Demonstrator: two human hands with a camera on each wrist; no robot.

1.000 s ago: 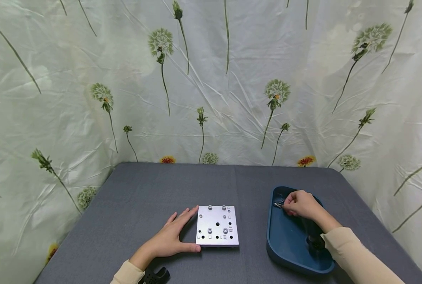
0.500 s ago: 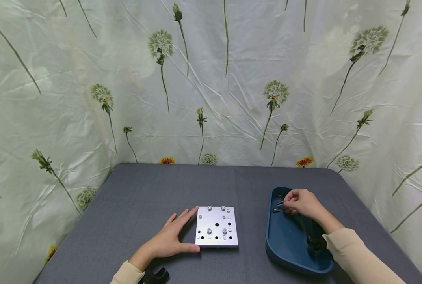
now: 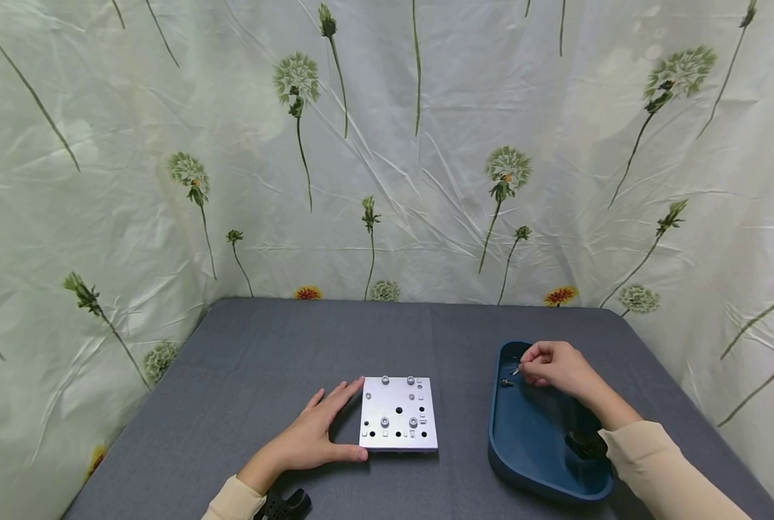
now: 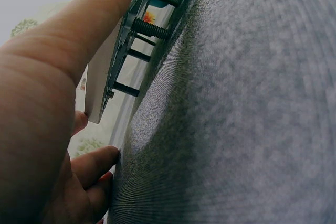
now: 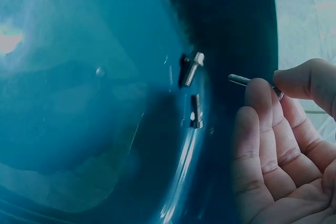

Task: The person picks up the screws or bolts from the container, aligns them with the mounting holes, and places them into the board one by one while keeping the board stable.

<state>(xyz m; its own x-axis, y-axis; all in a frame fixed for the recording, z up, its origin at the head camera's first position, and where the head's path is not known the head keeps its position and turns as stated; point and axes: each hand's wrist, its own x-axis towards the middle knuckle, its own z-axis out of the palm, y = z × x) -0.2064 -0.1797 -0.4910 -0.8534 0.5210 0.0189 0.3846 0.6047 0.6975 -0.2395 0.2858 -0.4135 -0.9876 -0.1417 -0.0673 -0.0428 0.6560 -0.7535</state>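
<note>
A square silver metal plate (image 3: 400, 412) has several cap-head screws and dark holes in its top. In the left wrist view, threaded screw shanks (image 4: 149, 28) stick out below it, towards the cloth. My left hand (image 3: 315, 433) spans the plate's left side, thumb at the near corner and index finger at the far one, fingers fairly straight. At the right, over the far end of a blue tray (image 3: 493, 433), my right hand (image 3: 556, 368) pinches a small screw (image 5: 239, 80) between thumb and fingers. Two more screws lie on the tray floor: one flanged screw (image 5: 194, 69) and one slimmer screw (image 5: 197, 111).
Grey cloth (image 3: 321, 339) covers the table. Behind it hangs a pale curtain (image 3: 426, 180) printed with dandelions. The tray's raised rim runs round beneath my right forearm. A black wrist strap (image 3: 285, 504) shows at my left wrist.
My right hand has risen a little from the tray floor, with the pinched screw in its fingertips; screws on the floor now show apart from it. The left hand and plate have stayed put.
</note>
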